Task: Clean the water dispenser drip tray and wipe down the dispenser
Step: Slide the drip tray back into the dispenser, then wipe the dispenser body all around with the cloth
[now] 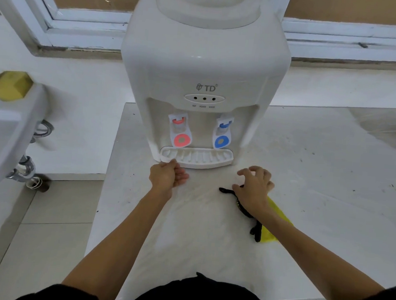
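Observation:
A white tabletop water dispenser [205, 63] stands on a pale marble counter [307, 181]. Its white slotted drip tray [196, 158] sits at the base, below a red tap [181, 138] and a blue tap [222, 139]. My left hand [167, 174] reaches to the tray's front left corner, thumb touching its rim, fingers loosely curled under. My right hand [254, 186] hovers over the counter right of the tray, fingers spread and bent, holding nothing. A yellow cloth [278, 222] lies under my right wrist.
A black cord or strap [246, 211] lies across the yellow cloth. A white washbasin [3, 131] with a brass-coloured fitting [10, 85] stands at the left, pipes below it. A window frame [84, 24] runs behind the dispenser. Tiled floor [40, 244] lies left of the counter.

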